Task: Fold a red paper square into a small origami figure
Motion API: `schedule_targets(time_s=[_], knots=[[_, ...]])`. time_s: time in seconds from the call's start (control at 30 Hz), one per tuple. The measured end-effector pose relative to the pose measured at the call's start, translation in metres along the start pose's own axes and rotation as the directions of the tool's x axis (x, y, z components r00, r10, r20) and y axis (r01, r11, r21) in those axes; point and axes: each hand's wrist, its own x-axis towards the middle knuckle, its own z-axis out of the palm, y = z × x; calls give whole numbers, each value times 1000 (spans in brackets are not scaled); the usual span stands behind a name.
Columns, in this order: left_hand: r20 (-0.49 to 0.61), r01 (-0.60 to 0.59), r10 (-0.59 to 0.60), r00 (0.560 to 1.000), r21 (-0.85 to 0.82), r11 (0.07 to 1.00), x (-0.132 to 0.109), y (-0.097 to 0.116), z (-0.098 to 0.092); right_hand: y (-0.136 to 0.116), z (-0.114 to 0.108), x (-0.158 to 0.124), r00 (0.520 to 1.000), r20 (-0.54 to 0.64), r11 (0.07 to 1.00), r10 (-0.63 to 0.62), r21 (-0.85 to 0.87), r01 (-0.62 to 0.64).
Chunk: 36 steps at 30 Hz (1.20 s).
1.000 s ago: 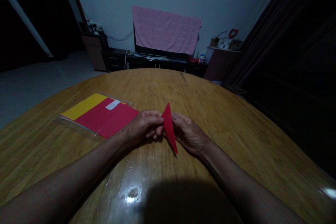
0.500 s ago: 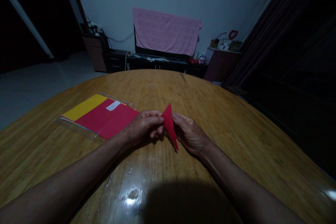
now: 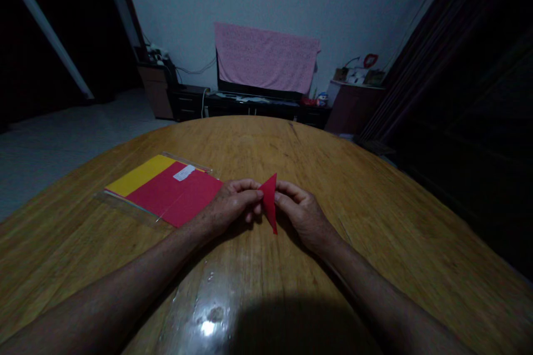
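A folded red paper triangle [image 3: 270, 202] stands on edge above the wooden table [image 3: 375, 222], pinched between both hands. My left hand [image 3: 233, 206] grips its left side with thumb and fingers closed. My right hand [image 3: 302, 213] closes on its right side. The paper's lower tip points toward me, close to the tabletop.
A clear plastic sleeve with red and yellow paper sheets [image 3: 164, 188] lies on the table left of my hands. Beyond the table stand a low TV unit with a pink cloth [image 3: 266, 58] over the screen, and a dark curtain [image 3: 437, 50] on the right.
The red paper looks shorter and more upright between my fingers than a second ago. The view has tilted, so hands and table sit slightly further from me.
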Motion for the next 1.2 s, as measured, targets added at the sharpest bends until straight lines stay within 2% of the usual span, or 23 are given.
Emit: schedule_targets(time_s=[0.17,0.33,0.4,0.5,0.63,0.77,0.9,1.03,1.1,1.2], knots=[[-41,-16,17,999,25,1000,-1,3,2,-2,0,0,997,-19,991,-71,-117,68],[-50,2,-2,999,11,1000,-3,5,4,2,-3,2,992,47,976,-115,-181,122],[-61,-19,19,998,2,1000,-3,5,5,5,-5,3,988,37,956,-148,-249,153],[-89,-79,82,993,32,996,-1,1,5,8,-7,4,970,-22,888,-241,-407,212],[-79,-157,176,981,203,967,2,-6,3,8,-9,4,935,-32,773,-352,-573,272],[-38,-197,217,975,289,937,0,-9,2,8,-8,2,920,21,725,-391,-608,322],[-80,-230,272,959,340,912,1,-11,2,9,-6,2,918,58,705,-393,-622,341],[-105,-260,355,929,499,827,3,-13,1,8,-4,1,912,47,685,-407,-645,339],[-112,-262,387,915,565,783,2,-13,2,6,-3,1,893,68,631,-445,-684,367],[-140,-243,401,905,604,759,1,-12,4,3,-2,-1,848,143,499,-510,-755,427]])
